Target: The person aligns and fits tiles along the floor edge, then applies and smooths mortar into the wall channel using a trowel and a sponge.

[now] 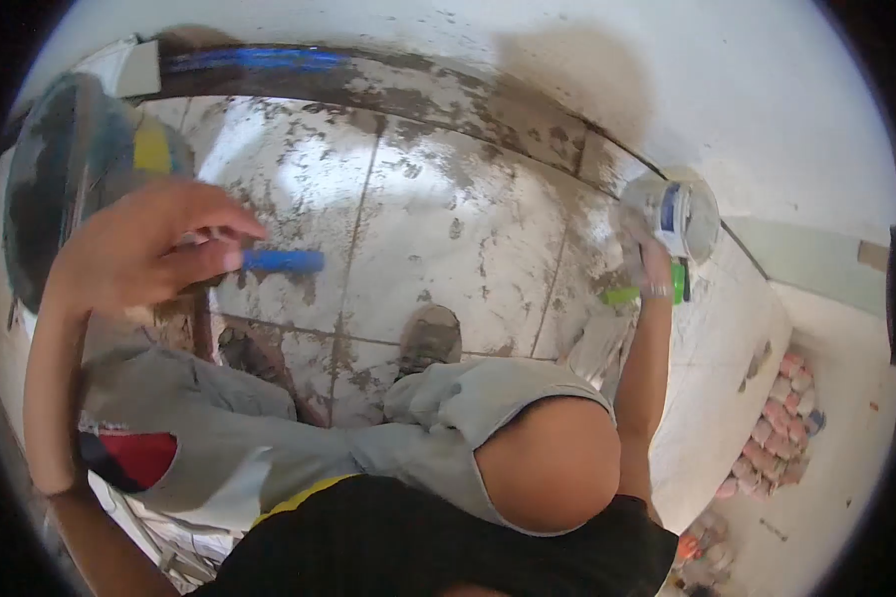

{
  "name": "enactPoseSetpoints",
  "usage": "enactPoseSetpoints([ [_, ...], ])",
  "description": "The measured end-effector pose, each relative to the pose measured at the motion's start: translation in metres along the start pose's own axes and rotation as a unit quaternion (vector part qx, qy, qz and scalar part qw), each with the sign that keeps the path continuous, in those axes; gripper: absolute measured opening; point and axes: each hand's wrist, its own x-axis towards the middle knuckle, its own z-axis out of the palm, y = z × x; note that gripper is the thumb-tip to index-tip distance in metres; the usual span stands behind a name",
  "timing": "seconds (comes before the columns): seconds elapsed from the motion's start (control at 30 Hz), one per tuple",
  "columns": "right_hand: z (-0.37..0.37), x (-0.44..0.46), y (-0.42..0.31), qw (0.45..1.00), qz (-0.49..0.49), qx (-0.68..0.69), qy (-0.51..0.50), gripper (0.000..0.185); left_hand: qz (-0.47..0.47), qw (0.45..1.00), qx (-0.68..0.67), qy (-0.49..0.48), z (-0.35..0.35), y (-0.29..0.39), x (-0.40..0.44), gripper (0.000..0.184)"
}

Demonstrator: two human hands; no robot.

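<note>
At the left, my left hand is raised with its fingers curled and its fingertips apart. A short blue bar appears just beyond my thumb tip; it seems to lie on the floor, and I cannot tell whether the thumb touches it. My right hand reaches down to a white bucket with a blue label, which is tipped on its side against the wall. The right fingers are blurred at the bucket's near edge, so their grip is unclear. A bright green object with a dark edge sits by my right wrist.
Pale floor tiles are smeared with grey-brown mud. A large dark tub stands at the left. Wet dirt runs along the wall base. At the lower right lies a pile of pinkish bundles. My shoe rests on the tiles.
</note>
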Motion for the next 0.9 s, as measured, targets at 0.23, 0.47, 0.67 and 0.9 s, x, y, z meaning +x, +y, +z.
enactPoseSetpoints([
  [0.23,0.206,0.225,-0.134,0.846,-0.271,-0.446,-0.109,0.035,-0.056,0.994,-0.040,-0.085,-0.014,0.016,0.000,0.026],
  [0.47,0.177,0.177,-0.180,0.937,-0.165,-0.299,-0.074,0.033,-0.050,0.997,-0.046,-0.036,-0.014,-0.008,-0.028,0.026],
  [0.67,0.042,0.198,-0.031,0.986,0.006,-0.169,0.005,0.036,0.007,0.997,-0.078,-0.016,-0.021,-0.013,-0.038,0.026],
  [0.9,0.137,0.263,-0.091,0.670,-0.231,-0.704,-0.053,0.017,0.014,0.996,-0.073,-0.042,-0.022,0.010,-0.016,0.027],
])
